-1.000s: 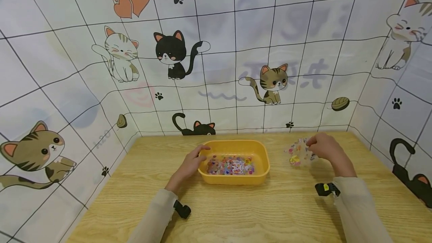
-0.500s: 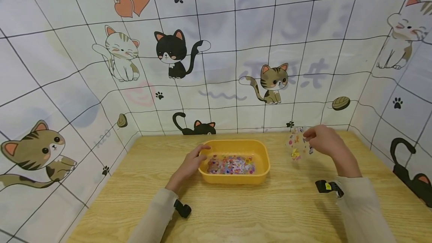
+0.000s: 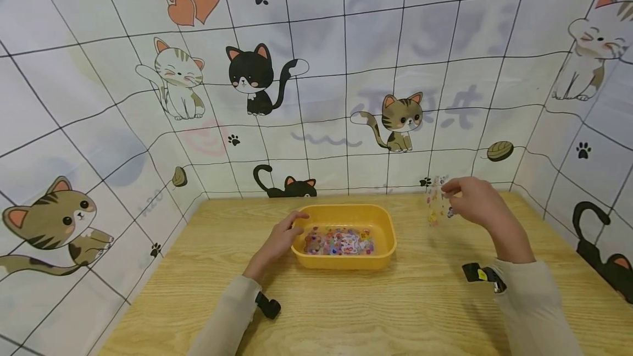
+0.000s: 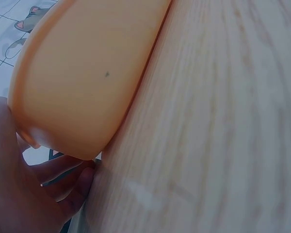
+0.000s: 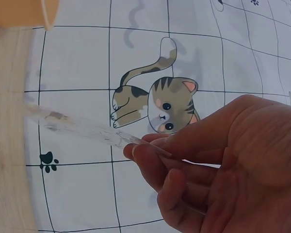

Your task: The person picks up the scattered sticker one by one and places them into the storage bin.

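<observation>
My right hand (image 3: 472, 199) pinches a clear sticker sheet (image 3: 434, 205) between thumb and fingers, raised above the back right of the table. The sheet is see-through with small colourful prints, and it shows almost edge-on in the right wrist view, where the fingertips grip one end of it. On the left, my left hand (image 3: 281, 239) grips the left end of a yellow plastic tub (image 3: 343, 263), thumb and index finger at its rim. Inside the tub lie several colourful sticker sheets (image 3: 341, 243). The left wrist view shows the other fingers by the tub's outer wall.
The tub stands on a wood-grain table (image 3: 316, 306). A white cloth wall (image 3: 321, 81) printed with cats and grid lines encloses the table's back and sides. Each wrist wears a black camera strap, such as the right wrist strap (image 3: 487, 274).
My right hand has lifted the sticker sheet off the table, raising it up and slightly back; the sheet has turned more edge-on. The left hand and the tub have stayed put.
</observation>
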`<move>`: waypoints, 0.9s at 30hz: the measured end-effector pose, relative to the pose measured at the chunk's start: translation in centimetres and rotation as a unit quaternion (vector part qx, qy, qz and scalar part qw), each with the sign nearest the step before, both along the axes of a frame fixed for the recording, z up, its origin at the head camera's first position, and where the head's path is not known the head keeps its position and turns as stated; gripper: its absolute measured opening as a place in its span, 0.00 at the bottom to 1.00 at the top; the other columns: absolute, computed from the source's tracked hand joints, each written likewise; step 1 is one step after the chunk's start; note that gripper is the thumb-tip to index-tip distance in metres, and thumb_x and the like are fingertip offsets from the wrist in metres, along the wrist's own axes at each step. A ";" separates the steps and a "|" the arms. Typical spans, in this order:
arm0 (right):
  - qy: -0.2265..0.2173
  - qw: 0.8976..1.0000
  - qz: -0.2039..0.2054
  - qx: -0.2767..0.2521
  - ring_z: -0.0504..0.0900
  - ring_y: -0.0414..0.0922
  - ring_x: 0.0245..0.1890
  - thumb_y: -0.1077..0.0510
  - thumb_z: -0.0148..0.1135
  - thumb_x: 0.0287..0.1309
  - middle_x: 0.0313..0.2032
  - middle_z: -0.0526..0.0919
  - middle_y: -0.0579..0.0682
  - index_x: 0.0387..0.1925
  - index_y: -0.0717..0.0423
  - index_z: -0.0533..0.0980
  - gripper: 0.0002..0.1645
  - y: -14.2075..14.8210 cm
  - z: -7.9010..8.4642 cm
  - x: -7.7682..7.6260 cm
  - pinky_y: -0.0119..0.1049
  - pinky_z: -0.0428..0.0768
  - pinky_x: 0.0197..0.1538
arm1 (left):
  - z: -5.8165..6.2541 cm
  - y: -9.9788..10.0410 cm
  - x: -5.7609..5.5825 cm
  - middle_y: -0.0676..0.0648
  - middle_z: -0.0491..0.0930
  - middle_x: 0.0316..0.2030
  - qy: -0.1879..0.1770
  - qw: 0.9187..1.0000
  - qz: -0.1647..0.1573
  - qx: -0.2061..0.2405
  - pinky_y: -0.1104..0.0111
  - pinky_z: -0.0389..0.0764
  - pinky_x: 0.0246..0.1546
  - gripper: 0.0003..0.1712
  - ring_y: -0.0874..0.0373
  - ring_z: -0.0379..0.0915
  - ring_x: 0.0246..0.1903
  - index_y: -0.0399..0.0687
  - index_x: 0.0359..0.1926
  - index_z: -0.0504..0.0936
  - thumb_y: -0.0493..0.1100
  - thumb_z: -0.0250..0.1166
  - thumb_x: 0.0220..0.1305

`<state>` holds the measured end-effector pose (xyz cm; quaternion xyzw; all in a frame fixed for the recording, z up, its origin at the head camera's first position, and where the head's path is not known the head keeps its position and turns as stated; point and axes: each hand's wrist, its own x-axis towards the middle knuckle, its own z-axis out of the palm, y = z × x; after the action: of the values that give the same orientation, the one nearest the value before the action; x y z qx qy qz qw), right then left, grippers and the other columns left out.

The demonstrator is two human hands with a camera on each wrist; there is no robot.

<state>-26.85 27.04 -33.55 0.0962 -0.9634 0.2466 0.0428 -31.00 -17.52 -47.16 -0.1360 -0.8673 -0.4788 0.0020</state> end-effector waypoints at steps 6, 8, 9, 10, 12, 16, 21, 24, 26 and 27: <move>0.020 1.000 0.002 0.004 0.59 0.38 0.14 0.64 0.49 0.67 0.57 0.81 0.72 0.64 0.71 0.74 0.27 -0.8 0.5 0.6 0.32 0.61 0.19 | 0.0 0.0 0.0 0.44 0.71 0.73 0.003 1.000 -0.002 0.002 0.43 0.65 0.74 0.23 0.42 0.61 0.76 0.52 0.66 0.77 0.39 0.53 0.73; 0.023 1.000 0.002 0.003 0.58 0.38 0.13 0.64 0.49 0.67 0.57 0.81 0.72 0.64 0.71 0.74 0.27 -0.9 0.7 0.8 0.31 0.60 0.19 | 0.0 0.0 0.0 0.44 0.71 0.73 0.005 1.000 -0.002 0.001 0.42 0.65 0.73 0.23 0.42 0.61 0.76 0.51 0.67 0.77 0.39 0.52 0.73; 0.025 1.000 0.002 0.003 0.57 0.38 0.13 0.64 0.48 0.67 0.58 0.81 0.72 0.64 0.71 0.73 0.27 -1.0 0.8 0.9 0.31 0.60 0.19 | -0.1 0.0 0.0 0.44 0.71 0.73 0.004 1.000 -0.002 0.002 0.42 0.65 0.73 0.23 0.41 0.61 0.76 0.51 0.67 0.76 0.39 0.52 0.73; 0.025 1.000 0.002 0.004 0.57 0.38 0.13 0.64 0.48 0.67 0.58 0.81 0.72 0.65 0.70 0.73 0.27 -1.0 0.9 1.0 0.31 0.60 0.19 | -0.1 0.0 -0.1 0.44 0.71 0.73 0.004 1.000 -0.002 0.001 0.42 0.65 0.74 0.23 0.42 0.61 0.76 0.51 0.67 0.76 0.39 0.52 0.73; 0.024 1.000 0.001 0.004 0.56 0.38 0.13 0.64 0.47 0.67 0.58 0.80 0.72 0.65 0.70 0.73 0.28 -1.2 1.1 1.2 0.31 0.60 0.18 | -0.2 0.0 -0.1 0.44 0.71 0.73 0.003 1.000 -0.001 0.002 0.42 0.65 0.74 0.23 0.42 0.61 0.76 0.50 0.67 0.76 0.39 0.53 0.73; 0.028 1.000 0.003 0.005 0.57 0.38 0.13 0.64 0.48 0.67 0.59 0.81 0.71 0.66 0.68 0.73 0.27 -1.5 1.4 1.5 0.31 0.60 0.19 | -0.2 0.0 -0.2 0.45 0.72 0.72 0.006 1.000 0.000 0.002 0.43 0.64 0.74 0.23 0.43 0.61 0.76 0.51 0.66 0.77 0.39 0.53 0.73; 0.045 0.999 0.008 0.003 0.61 0.38 0.14 0.64 0.49 0.67 0.58 0.82 0.69 0.64 0.67 0.75 0.26 -2.3 1.6 1.6 0.32 0.61 0.18 | -0.4 -0.1 -0.3 0.45 0.72 0.72 0.007 1.000 0.002 0.000 0.44 0.64 0.75 0.23 0.43 0.61 0.76 0.51 0.66 0.77 0.38 0.53 0.73; 0.052 0.999 0.009 0.000 0.62 0.39 0.14 0.64 0.49 0.67 0.57 0.83 0.68 0.63 0.66 0.76 0.26 -2.7 1.7 1.7 0.32 0.61 0.18 | -0.4 -0.1 -0.4 0.44 0.72 0.72 0.006 1.000 0.001 0.001 0.44 0.64 0.75 0.23 0.42 0.61 0.76 0.51 0.66 0.77 0.38 0.53 0.73; 0.057 0.998 0.010 -0.001 0.64 0.40 0.16 0.64 0.49 0.67 0.56 0.84 0.68 0.63 0.66 0.77 0.26 -3.0 1.7 1.8 0.32 0.62 0.19 | -0.3 -0.1 -0.4 0.44 0.72 0.72 0.008 1.000 -0.001 0.001 0.44 0.64 0.75 0.23 0.42 0.61 0.76 0.50 0.66 0.77 0.38 0.52 0.73; 0.059 0.998 0.010 -0.002 0.64 0.40 0.16 0.64 0.49 0.67 0.56 0.84 0.67 0.62 0.65 0.77 0.25 -3.1 1.7 1.8 0.32 0.62 0.19 | -0.3 -0.1 -0.4 0.44 0.72 0.72 0.006 1.000 -0.002 0.001 0.44 0.64 0.75 0.23 0.43 0.61 0.76 0.50 0.66 0.76 0.38 0.52 0.73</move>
<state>-25.07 23.93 -31.83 0.1197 -0.9578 0.2426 0.0971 -31.37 -17.60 -47.46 -0.1408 -0.8667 -0.4785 0.0064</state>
